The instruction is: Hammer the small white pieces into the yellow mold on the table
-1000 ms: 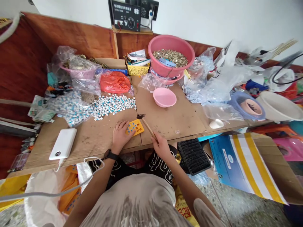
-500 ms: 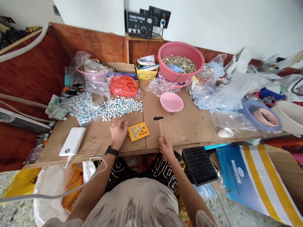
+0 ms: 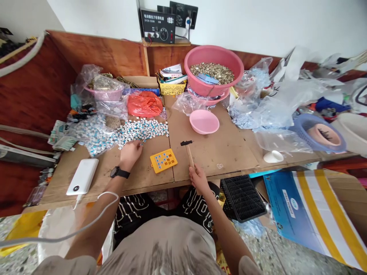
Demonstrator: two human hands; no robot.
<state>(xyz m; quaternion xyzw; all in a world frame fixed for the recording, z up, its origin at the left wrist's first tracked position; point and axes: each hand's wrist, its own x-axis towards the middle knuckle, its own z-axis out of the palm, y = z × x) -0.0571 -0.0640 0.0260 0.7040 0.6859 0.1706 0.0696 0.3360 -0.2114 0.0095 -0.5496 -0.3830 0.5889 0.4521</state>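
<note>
My right hand [image 3: 198, 178] is wrapped round the wooden handle of a small hammer [image 3: 189, 154], whose black head lies over the cardboard-covered tabletop. At the near edge of a heap of small white-and-blue pieces [image 3: 143, 130], my left hand [image 3: 131, 154] has its fingers curled together; whatever they may hold is hidden. Between the two hands lies a flat yellow tray [image 3: 164, 168], with small blue-and-white pieces in several of its slots and others showing brown. A dark watch sits on my left wrist.
A pink bowl [image 3: 204, 122] stands beyond the hammer. Behind it, a large pink basin [image 3: 189, 72] holds brassy metal bits. A white power bank [image 3: 82, 176] with a cable lies at left. Plastic bags [image 3: 275, 110] and a blue basket [image 3: 298, 131] crowd the right.
My left hand has moved left and away to the heap's edge, and its fingers have curled in. My right hand still holds the hammer. The whole view has shifted slightly.
</note>
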